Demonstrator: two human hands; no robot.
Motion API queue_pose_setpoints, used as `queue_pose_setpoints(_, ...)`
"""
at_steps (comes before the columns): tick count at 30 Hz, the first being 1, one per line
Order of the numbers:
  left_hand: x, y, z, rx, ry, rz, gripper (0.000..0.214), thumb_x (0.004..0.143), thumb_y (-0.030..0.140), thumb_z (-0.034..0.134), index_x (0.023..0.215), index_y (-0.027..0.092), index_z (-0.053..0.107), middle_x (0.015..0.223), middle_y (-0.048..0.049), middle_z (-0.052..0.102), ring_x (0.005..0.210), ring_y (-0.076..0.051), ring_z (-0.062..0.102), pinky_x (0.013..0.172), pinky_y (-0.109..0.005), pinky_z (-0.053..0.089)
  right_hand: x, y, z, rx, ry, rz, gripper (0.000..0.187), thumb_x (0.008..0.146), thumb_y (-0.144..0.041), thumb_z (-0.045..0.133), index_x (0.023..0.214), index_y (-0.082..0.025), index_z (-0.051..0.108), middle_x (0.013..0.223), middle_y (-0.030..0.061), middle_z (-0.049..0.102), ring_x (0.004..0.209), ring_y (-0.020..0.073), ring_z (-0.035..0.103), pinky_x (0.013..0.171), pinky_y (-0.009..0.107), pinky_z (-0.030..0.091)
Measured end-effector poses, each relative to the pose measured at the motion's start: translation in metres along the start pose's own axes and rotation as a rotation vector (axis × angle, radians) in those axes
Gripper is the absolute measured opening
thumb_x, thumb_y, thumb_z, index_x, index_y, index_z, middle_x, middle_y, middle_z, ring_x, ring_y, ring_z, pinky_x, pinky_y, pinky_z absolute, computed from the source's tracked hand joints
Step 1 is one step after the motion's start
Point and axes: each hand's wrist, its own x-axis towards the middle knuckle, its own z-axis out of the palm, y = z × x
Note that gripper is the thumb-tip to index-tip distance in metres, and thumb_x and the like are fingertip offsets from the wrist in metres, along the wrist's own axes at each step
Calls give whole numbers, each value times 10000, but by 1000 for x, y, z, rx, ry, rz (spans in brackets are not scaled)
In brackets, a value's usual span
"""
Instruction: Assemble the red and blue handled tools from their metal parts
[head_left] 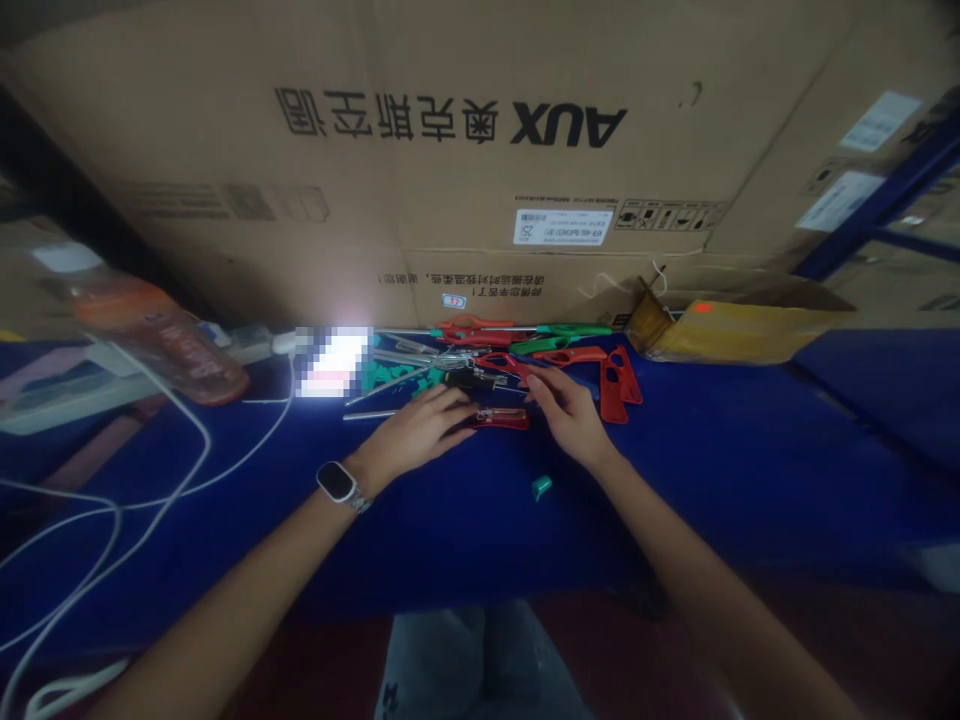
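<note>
My left hand, with a watch on its wrist, curls its fingers round a red lighter handle lying on the blue table. A long metal tube sticks out on that hand's far side. My right hand has thumb and forefinger pinched close to the pile; what is between them is too small to make out. Just beyond both hands lie red lighter handles, a green one and several metal tubes. A black-handled tool is beside my left fingertips.
A small green piece lies nearer me on the table. Green bits and a glowing, pixelated screen are left of the pile. A drink bottle, white cables, a yellow packet and a cardboard wall surround it.
</note>
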Motion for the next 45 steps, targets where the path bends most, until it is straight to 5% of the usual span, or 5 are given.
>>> queue_pose_setpoints(18,17,-19,5,-397,7,-169,404,1024,411,424,855,154,687,958,-75,588,860,-194,601,844,-382,496,4,4,0,109,35,55,512,910,-621,559,1127,-184,713,985,76,736,789,190,690,780,350,559)
queue_pose_setpoints(27,-7,1,11,-321,111,-134,296,958,315,597,1236,234,656,1205,-91,588,1173,-251,564,1059,-444,449,-7,-16,8,-181,-201,-197,337,932,-382,626,1213,-209,689,1093,90,688,973,213,679,888,369,550)
queue_pose_setpoints(33,-8,9,12,-426,156,-305,837,880,336,710,1564,246,236,1341,-127,568,1238,-280,560,1079,-482,444,-9,-18,19,-360,-204,-341,315,896,-316,685,1191,-205,690,1100,96,691,1045,247,652,936,415,547)
queue_pose_setpoints(36,-11,7,5,-410,156,-318,948,820,383,775,1573,273,208,1327,-109,584,1245,-294,553,1096,-510,419,-8,-18,17,-387,-199,-363,303,897,-318,687,1181,-211,692,1100,92,691,1030,242,653,927,411,554)
queue_pose_setpoints(45,-30,-26,-14,-480,245,-299,785,791,284,795,1463,245,392,1183,-76,636,1112,-226,620,1034,-450,486,14,-32,30,-569,-269,-397,295,924,-322,624,1176,-189,700,1119,111,697,1043,258,654,970,446,532)
